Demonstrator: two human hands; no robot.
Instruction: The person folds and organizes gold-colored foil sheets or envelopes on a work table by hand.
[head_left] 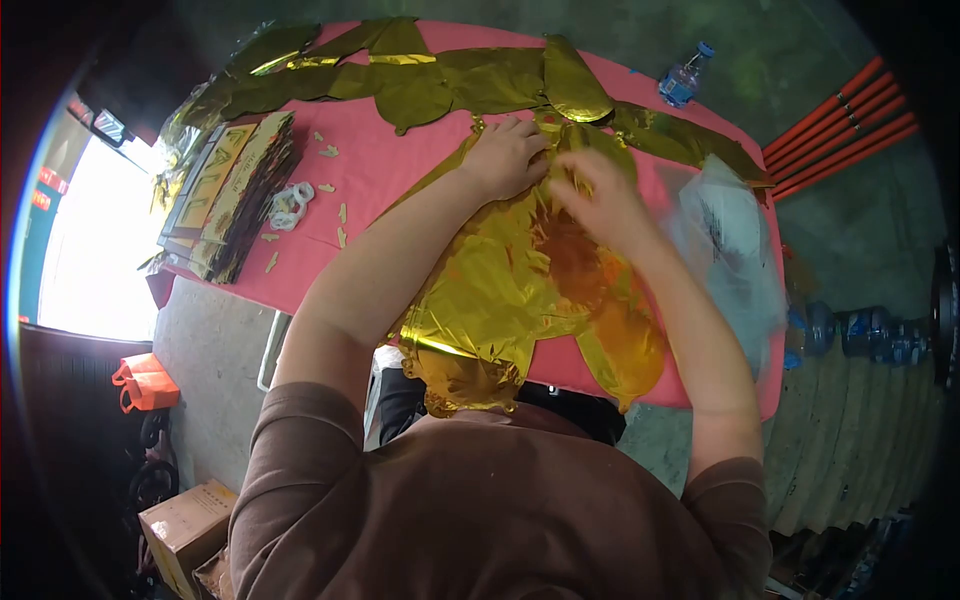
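I have the left hand (512, 158) at the far end of the gold foil sheet (480, 275), knuckles bent and fingertips down; whether it pinches the foil or only presses it, I cannot tell. The right hand (603, 198) is blurred just beside it, fingers curled, and I cannot tell if anything is between them. The foil sheet lies across the middle of the pink table cover (385, 170), its near end hanging past the edge toward the lap

My main worry is that overhang: if the fingers lose the far end, its weight could draw the sheet off the table, and a shift of the body could crease or snag it. Foil this thin may also tear if both hands pull against each other. The flat gold foil pieces (415, 90) lie close beyond the hands, so a careless tug might drag one along, and a wide sweep of the right forearm could catch the clear plastic bag (728, 240)
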